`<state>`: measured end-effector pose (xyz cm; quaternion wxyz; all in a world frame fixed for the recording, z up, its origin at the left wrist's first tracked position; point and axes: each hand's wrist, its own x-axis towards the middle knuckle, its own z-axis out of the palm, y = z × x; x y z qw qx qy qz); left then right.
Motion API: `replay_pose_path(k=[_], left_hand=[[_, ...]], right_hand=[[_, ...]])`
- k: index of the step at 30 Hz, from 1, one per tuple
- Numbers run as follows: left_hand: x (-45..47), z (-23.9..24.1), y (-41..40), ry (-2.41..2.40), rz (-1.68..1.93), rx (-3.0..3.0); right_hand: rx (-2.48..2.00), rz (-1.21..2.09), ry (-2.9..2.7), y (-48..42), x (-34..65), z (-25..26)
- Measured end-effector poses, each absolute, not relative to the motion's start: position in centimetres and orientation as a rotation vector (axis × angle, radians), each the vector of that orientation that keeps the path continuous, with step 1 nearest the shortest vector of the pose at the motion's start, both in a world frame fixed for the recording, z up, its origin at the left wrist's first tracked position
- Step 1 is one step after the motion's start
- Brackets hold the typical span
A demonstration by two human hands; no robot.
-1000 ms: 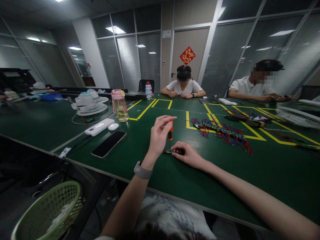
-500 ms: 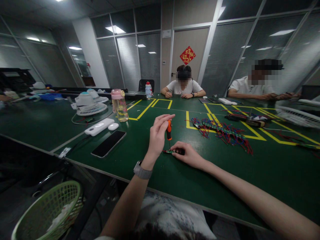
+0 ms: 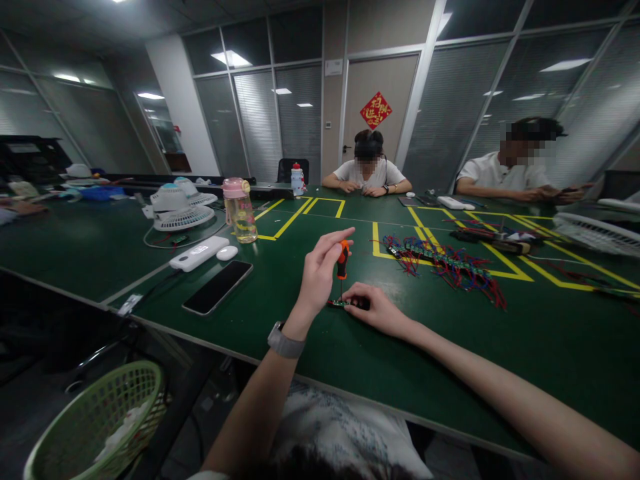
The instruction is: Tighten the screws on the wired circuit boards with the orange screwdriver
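An orange-and-black screwdriver (image 3: 343, 260) stands nearly upright, its handle gripped by my left hand (image 3: 320, 267) with the fingers extended along the top. The thin shaft points down to a small green circuit board (image 3: 339, 303) on the table. My right hand (image 3: 373, 307) pinches the right end of that board against the tabletop; something dark shows under its fingers. Whether the tip sits in a screw is too small to see. Right of my hands lies a row of similar circuit boards (image 3: 440, 259) with red and blue wires.
On the green table (image 3: 280, 287) are a phone (image 3: 218, 287), a white power strip (image 3: 199, 253), a white mouse (image 3: 227, 253), a pink-lidded bottle (image 3: 239, 210) and white fans (image 3: 183, 207). Two people sit across. A green basket (image 3: 95, 420) stands below the left edge.
The screwdriver handle and my left hand have shifted slightly to the right, and the shaft is a bit more upright. My right hand stays on the board.
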<state>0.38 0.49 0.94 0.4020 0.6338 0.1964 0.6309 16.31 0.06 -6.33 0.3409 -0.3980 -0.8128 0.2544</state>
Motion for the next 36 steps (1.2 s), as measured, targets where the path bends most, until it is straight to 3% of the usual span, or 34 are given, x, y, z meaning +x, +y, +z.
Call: replay_pose_path(k=[3,10,16,22,29,36], left_hand=[[0.56,0.91,0.50,0.445,1.515,1.559],[0.32,1.17,0.41,0.631,1.707,1.716],[0.62,0.98,0.54,0.437,1.532,1.561],[0.33,1.19,0.49,0.643,1.715,1.716],[0.66,1.00,0.59,0.422,1.529,1.523],[0.27,1.12,0.42,0.685,1.752,1.700]], right_hand=[[-1.033,0.666,-2.111,0.08,16.28,-6.36],[-1.029,0.682,-2.114,0.00,16.28,-6.25],[-1.036,0.677,-2.109,0.10,16.29,-6.42],[-1.027,0.665,-2.108,0.10,16.31,-6.42],[-1.027,0.670,-2.106,0.08,16.30,-6.36],[-1.027,0.676,-2.111,0.08,16.32,-6.37]])
